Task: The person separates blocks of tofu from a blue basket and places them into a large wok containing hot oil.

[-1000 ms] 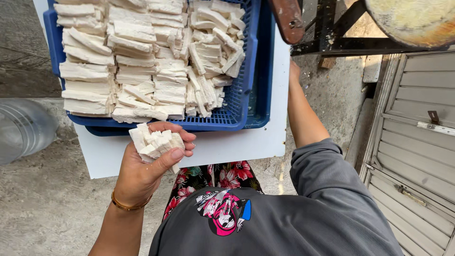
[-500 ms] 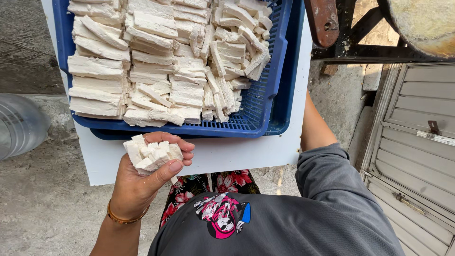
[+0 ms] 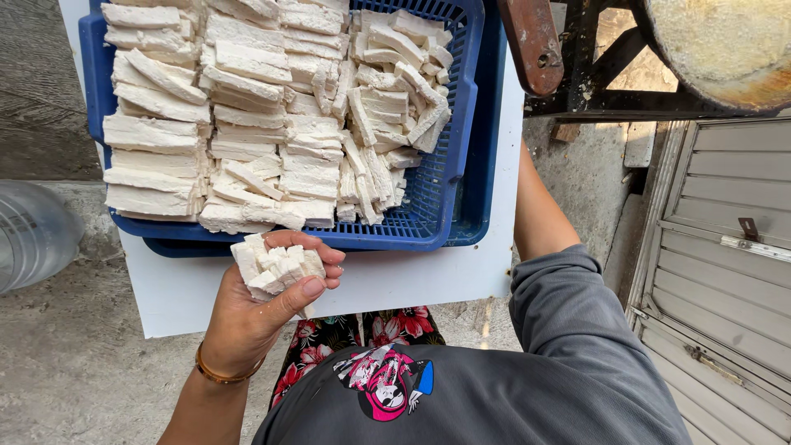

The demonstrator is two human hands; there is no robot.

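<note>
My left hand (image 3: 255, 309) is cupped palm up just below the basket's near rim, fingers closed around a handful of small white cut pieces (image 3: 272, 265). A blue perforated plastic basket (image 3: 449, 165) sits nested in a second blue basket and is packed with stacked white strips and slabs (image 3: 247, 124). Both rest on a white board (image 3: 412, 276). My right forearm (image 3: 535, 210) reaches up past the board's right edge. The right hand itself is hidden behind the board and basket.
A clear plastic container (image 3: 33, 235) lies at the left on the concrete floor. A dark metal stand (image 3: 593, 74) with a wooden handle (image 3: 534, 41) and a round pan (image 3: 725, 45) is at upper right. A grey metal shutter (image 3: 725, 272) fills the right side.
The left hand keeps its handful and has closed in a little nearer the basket's rim. The view has shifted, so the basket sits lower in the picture.
</note>
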